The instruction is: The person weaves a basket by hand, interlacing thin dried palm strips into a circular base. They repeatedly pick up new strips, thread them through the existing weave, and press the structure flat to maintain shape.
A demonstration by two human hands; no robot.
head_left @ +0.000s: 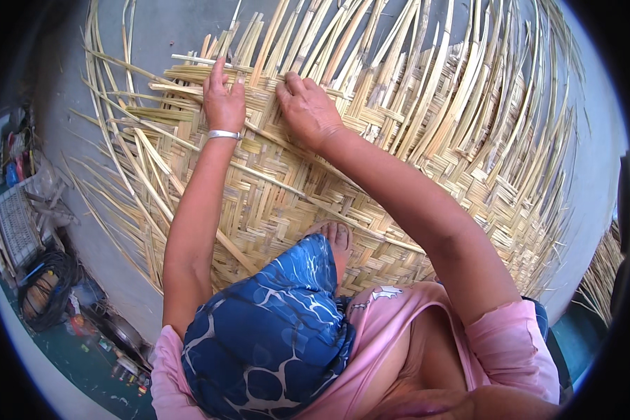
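A half-woven mat [273,171] of flat, straw-coloured split strips, perhaps bamboo or reed, lies on the grey floor under both arms. My left hand [224,105], with a silver bangle at its wrist, rests over the mat's far left part. Its index finger is stretched out and the thumb stands apart. Just to its right, my right hand [309,110] presses down with curled fingers at the row where the weave meets the loose upright strips [357,52]. Its fingertips are partly hidden, so what they grip cannot be made out. A long strip [315,203] runs slantwise across the mat.
My bare foot [338,241] stands on the mat's near part. Loose strip ends [122,105] fan out around the edges. At the left lie a coil of black cable [42,294] and a grey rack [14,224]. A bundle of thin sticks [602,269] is at the far right.
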